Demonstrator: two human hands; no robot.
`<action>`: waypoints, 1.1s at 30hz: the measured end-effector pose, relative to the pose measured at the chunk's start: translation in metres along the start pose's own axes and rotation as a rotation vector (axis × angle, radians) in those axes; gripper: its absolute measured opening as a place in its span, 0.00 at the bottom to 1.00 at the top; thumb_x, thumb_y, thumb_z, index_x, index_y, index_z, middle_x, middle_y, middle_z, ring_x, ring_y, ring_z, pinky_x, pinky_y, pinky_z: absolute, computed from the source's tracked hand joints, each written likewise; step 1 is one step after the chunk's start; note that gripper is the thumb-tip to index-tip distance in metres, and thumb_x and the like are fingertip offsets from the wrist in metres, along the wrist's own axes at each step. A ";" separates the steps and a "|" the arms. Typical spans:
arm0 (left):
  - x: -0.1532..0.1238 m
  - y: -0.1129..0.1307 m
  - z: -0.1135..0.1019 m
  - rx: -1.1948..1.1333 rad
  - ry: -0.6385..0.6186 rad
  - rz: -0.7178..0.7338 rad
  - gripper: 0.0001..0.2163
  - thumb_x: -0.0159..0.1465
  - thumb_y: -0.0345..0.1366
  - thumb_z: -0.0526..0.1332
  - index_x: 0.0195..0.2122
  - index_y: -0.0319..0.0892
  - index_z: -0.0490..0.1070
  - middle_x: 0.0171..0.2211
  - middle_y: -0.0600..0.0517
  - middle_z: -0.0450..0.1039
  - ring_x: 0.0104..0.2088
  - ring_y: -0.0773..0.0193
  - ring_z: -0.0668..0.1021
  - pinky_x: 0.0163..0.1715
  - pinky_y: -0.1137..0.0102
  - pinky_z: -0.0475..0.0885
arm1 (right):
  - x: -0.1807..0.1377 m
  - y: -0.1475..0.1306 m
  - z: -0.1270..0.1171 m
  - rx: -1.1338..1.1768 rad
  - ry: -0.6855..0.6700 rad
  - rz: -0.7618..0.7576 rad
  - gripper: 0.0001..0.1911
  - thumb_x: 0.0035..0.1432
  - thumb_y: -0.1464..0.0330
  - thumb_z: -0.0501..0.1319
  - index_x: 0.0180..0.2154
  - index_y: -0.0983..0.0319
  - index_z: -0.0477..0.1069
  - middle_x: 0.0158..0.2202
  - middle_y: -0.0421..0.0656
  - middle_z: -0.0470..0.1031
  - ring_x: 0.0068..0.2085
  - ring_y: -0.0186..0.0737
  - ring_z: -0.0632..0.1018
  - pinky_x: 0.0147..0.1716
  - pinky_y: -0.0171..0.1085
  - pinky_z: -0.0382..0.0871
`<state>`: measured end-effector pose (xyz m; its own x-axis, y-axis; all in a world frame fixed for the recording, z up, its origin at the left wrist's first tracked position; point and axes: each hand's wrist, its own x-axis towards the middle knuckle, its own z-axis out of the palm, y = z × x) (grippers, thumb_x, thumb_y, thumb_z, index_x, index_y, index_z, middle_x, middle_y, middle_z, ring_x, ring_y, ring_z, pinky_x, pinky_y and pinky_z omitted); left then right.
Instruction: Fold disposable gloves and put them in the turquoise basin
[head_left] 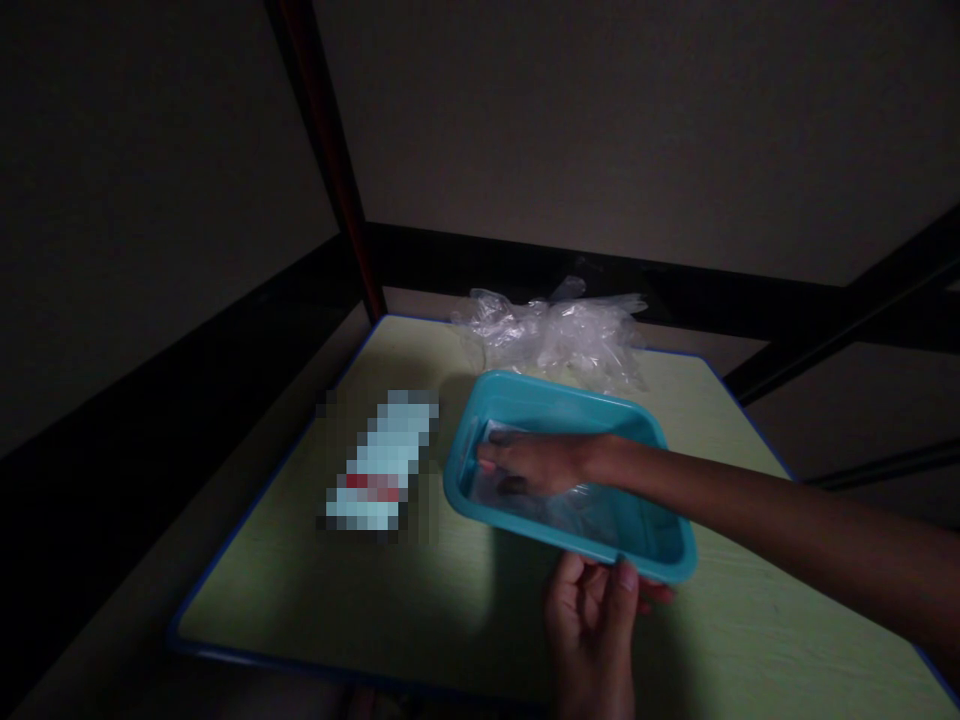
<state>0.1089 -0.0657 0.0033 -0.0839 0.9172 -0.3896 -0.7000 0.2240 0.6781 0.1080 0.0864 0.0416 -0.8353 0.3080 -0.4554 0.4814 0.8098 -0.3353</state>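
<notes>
A turquoise plastic basin is tilted slightly above the pale table. My left hand grips its near rim, with the thumb on the outer side and some fingers under the base. Inside the basin my right hand reaches in from the right, palm down. Its fingers are stretched and apart, touching a whitish, see-through plastic sheet or bag on the bottom. The hand covers part of that plastic, so its exact kind is unclear.
Crumpled clear plastic bags lie at the table's far edge. To the left is a blurred-out pale blue rectangular object with a red band. The table has a blue edge; dark walls stand behind and left.
</notes>
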 end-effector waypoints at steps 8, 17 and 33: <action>0.000 0.001 0.000 0.000 -0.001 -0.007 0.20 0.49 0.51 0.67 0.31 0.37 0.72 0.25 0.47 0.76 0.27 0.60 0.79 0.29 0.71 0.69 | -0.028 0.004 -0.002 -0.018 -0.011 -0.074 0.16 0.58 0.75 0.56 0.49 0.66 0.68 0.46 0.51 0.72 0.44 0.45 0.74 0.44 0.39 0.67; 0.000 0.003 0.001 0.013 -0.003 0.012 0.20 0.50 0.50 0.67 0.31 0.37 0.72 0.25 0.47 0.77 0.26 0.61 0.79 0.28 0.72 0.69 | -0.044 -0.004 0.001 -0.221 0.026 -0.080 0.15 0.60 0.71 0.55 0.48 0.60 0.72 0.47 0.51 0.66 0.48 0.50 0.68 0.46 0.47 0.64; 0.000 0.000 0.000 0.023 0.004 0.025 0.20 0.50 0.51 0.67 0.31 0.37 0.71 0.24 0.48 0.76 0.25 0.62 0.78 0.28 0.71 0.68 | -0.043 -0.002 0.000 -0.213 0.010 -0.056 0.17 0.59 0.71 0.56 0.51 0.57 0.70 0.50 0.50 0.64 0.49 0.50 0.66 0.48 0.47 0.62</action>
<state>0.1084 -0.0655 0.0032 -0.1035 0.9212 -0.3750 -0.6813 0.2090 0.7015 0.1426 0.0710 0.0615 -0.8622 0.2639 -0.4323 0.3684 0.9125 -0.1776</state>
